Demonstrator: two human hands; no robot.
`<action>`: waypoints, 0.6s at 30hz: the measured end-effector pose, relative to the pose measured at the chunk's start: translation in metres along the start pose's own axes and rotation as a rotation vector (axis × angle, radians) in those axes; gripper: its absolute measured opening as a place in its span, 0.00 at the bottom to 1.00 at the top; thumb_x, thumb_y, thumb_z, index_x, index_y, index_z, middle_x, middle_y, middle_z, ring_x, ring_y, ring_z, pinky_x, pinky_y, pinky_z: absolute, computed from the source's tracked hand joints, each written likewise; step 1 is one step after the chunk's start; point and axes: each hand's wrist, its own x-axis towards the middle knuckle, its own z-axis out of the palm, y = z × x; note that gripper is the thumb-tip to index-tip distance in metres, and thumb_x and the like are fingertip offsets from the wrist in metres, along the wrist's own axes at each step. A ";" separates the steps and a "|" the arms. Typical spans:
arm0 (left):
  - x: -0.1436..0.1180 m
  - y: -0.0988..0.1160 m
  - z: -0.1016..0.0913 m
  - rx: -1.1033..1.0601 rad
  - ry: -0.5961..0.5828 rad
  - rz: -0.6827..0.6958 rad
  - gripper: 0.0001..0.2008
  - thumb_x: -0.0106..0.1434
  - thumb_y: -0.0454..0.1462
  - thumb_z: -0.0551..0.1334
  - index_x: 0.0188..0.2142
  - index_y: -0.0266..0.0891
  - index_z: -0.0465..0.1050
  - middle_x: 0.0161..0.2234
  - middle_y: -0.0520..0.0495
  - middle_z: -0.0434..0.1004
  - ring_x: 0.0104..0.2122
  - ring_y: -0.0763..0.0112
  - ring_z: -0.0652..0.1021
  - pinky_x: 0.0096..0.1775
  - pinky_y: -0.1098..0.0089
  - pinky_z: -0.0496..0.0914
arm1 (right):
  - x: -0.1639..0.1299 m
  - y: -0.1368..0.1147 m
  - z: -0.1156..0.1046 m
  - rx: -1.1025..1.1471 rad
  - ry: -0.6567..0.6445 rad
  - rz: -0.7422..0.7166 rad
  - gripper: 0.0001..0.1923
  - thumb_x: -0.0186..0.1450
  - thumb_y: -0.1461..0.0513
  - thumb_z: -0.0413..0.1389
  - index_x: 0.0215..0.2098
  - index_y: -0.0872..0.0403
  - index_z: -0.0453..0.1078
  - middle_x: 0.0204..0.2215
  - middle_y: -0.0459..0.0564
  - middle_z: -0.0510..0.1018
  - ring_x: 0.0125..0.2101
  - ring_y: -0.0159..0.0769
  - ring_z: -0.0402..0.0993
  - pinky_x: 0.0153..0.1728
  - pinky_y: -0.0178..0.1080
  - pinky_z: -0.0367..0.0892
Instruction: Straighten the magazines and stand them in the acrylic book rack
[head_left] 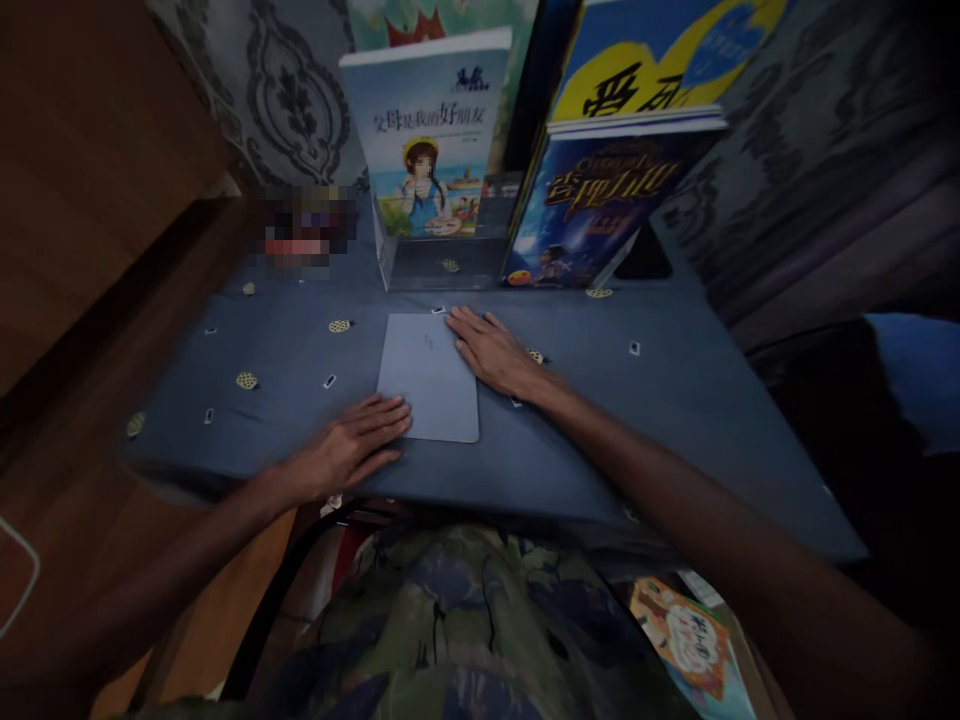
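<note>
As left hand (pixel 358 440), right hand (pixel 495 352) lie flat, uncurled | one grey booklet (pixel 435 380) touches both

Grey booklet (pixel 431 385): two corners covered (mark (pixel 429 341) illegible) | blue-yellow book (pixel 634 60) — top cropped | tabletop item (pixel 306 232) — pixelated

left hand (pixel 358 440): palm down, fingers extended | right hand (pixel 491 350): palm down, farther forward

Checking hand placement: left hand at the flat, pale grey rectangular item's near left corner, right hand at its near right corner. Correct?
Wrong corner for the right hand: the head view shows it at the far right corner of the flat item.
</note>
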 end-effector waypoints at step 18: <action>0.088 -0.002 0.021 -0.136 -0.219 -0.084 0.22 0.75 0.41 0.49 0.65 0.40 0.60 0.64 0.43 0.67 0.65 0.68 0.65 0.64 0.62 0.64 | -0.001 0.003 -0.003 0.045 0.009 -0.005 0.26 0.73 0.61 0.40 0.67 0.58 0.59 0.68 0.59 0.60 0.69 0.44 0.51 0.67 0.56 0.51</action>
